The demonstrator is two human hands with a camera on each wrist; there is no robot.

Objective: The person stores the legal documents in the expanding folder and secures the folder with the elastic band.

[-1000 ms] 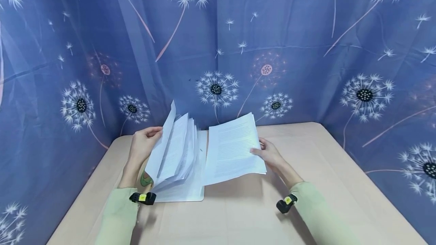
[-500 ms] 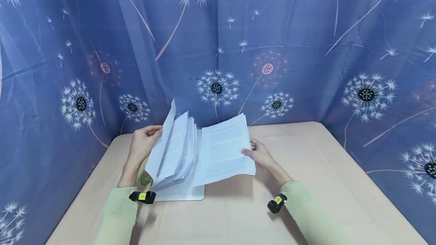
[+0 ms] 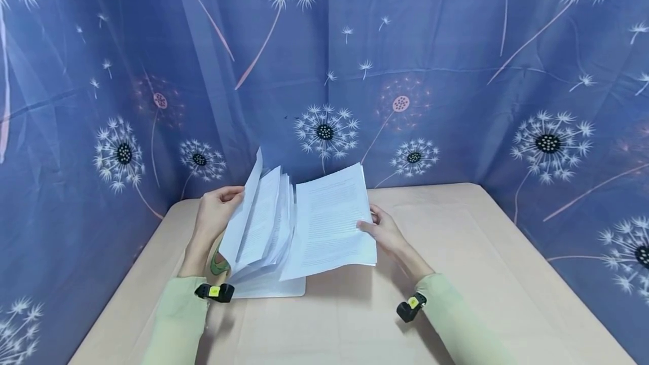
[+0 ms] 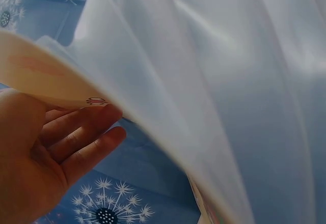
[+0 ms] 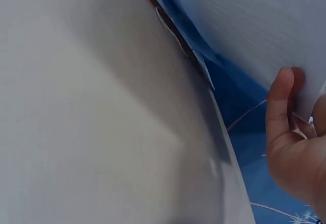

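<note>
A display-book folder stands spread on the table, its clear sleeves (image 4: 214, 96) fanned upright with printed sheets inside. My left hand (image 3: 215, 213) grips the raised front cover, cream with coloured drawings (image 4: 41, 68), together with a leaf beside it. Under the sleeves lies the folder's white back part (image 3: 284, 288). My right hand (image 3: 386, 234) pinches a thin stack of printed paper (image 3: 327, 224) at its right edge, thumb on the printed face. The stack is held tilted above the table, its left edge overlapping the folder's sleeves in the head view.
The pale table (image 3: 334, 331) spreads around the folder. A blue curtain with dandelion prints (image 3: 431, 61) hangs behind the table and along both sides. Each wrist wears a black strap camera (image 3: 215, 292).
My right hand has moved left with the paper stack, bringing it from beside the folder to over its right part. The left hand stays on the cover.
</note>
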